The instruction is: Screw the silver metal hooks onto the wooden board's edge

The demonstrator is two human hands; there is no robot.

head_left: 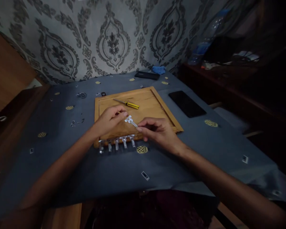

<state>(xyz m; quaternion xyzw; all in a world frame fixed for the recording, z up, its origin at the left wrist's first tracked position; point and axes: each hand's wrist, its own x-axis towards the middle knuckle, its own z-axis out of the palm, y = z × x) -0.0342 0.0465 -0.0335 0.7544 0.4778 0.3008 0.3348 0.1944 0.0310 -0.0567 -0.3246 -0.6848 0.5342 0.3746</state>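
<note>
My right hand (158, 130) pinches the narrow end of a shiny T-shaped metal cabinet hinge (131, 121) between thumb and fingers, above a wooden board (154, 109). Close to the hinge's wide end is my left hand (112, 117), its thumb and fingers closed together. Whatever those left fingers hold, if anything, is too small to make out. Along the board's front edge lies a row of several similar hinges (116, 144). A yellow and black screwdriver (131, 104) rests on the board beyond my hands, its shaft pointing left.
Small metal screws or hooks (73, 123) lie left of the board, with a coiled metal piece (81, 95) behind them. On the right is a black phone (187, 103). A dark device (147, 75) and a blue crumpled item (158, 70) sit at the table's back edge.
</note>
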